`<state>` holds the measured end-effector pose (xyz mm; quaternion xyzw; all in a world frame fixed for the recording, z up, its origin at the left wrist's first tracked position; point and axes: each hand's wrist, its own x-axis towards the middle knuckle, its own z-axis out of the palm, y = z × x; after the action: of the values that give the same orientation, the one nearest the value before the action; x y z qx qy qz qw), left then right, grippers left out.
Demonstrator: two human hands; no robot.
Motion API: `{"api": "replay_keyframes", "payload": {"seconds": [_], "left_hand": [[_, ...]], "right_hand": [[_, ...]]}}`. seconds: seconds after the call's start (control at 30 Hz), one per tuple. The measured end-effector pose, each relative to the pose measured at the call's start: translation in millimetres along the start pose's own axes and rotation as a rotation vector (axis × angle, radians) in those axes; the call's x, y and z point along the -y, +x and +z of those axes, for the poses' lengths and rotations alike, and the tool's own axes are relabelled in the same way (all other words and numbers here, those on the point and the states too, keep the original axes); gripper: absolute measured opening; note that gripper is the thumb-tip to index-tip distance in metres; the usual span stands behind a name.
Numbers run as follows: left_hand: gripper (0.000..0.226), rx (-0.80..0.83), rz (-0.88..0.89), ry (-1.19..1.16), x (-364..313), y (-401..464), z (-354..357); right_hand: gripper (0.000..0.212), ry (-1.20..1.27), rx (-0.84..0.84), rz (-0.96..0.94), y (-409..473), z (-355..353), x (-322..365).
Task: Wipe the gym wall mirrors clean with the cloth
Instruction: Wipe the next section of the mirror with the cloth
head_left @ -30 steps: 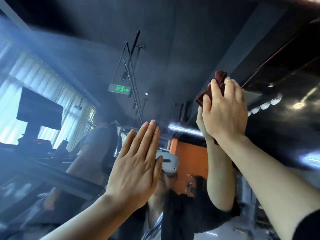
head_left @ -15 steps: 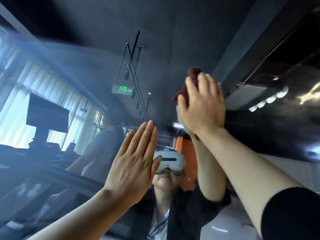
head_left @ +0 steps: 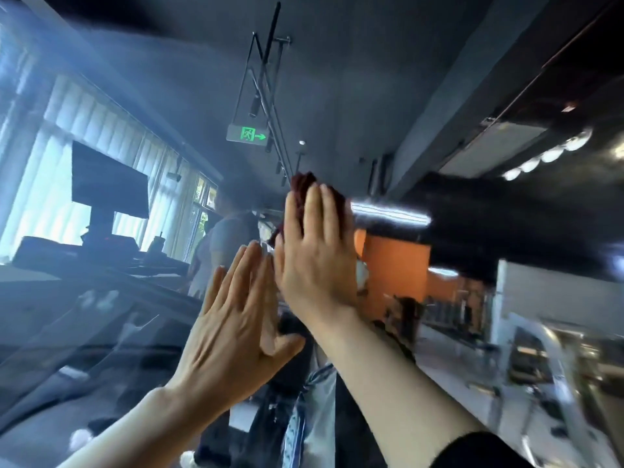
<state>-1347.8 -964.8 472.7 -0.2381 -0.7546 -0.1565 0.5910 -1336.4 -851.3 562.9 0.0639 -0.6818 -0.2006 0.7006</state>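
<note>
Lower now, right hand [head_left: 315, 251] presses cloth [head_left: 302, 184] flat-fingered on mirror [head_left: 101, 315] beside left hand [head_left: 233, 319].

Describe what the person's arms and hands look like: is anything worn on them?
The left hand is bare: no glove, ring or watch shows, and its forearm is uncovered. The right hand is bare too. A black sleeve covers the right arm, pushed up and leaving the forearm uncovered.

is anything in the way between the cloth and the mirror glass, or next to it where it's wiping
Nothing visible separates them: the right hand presses the dark red cloth flat against the mirror. The left hand rests open on the glass just below and left of it.
</note>
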Motion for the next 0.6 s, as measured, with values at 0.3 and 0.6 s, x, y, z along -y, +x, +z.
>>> {"api": "replay_keyframes", "payload": {"seconds": [0.3,0.6], "left_hand": [[0.108,0.031,-0.019,0.047,-29,-26,11],[0.101,0.045,-0.02,-0.039,-52,-36,19]], "right_hand": [[0.052,0.055,-0.008,-0.116,-17,-6,-61],[0.053,-0.043,-0.051,0.309,-70,-24,-131]]}}
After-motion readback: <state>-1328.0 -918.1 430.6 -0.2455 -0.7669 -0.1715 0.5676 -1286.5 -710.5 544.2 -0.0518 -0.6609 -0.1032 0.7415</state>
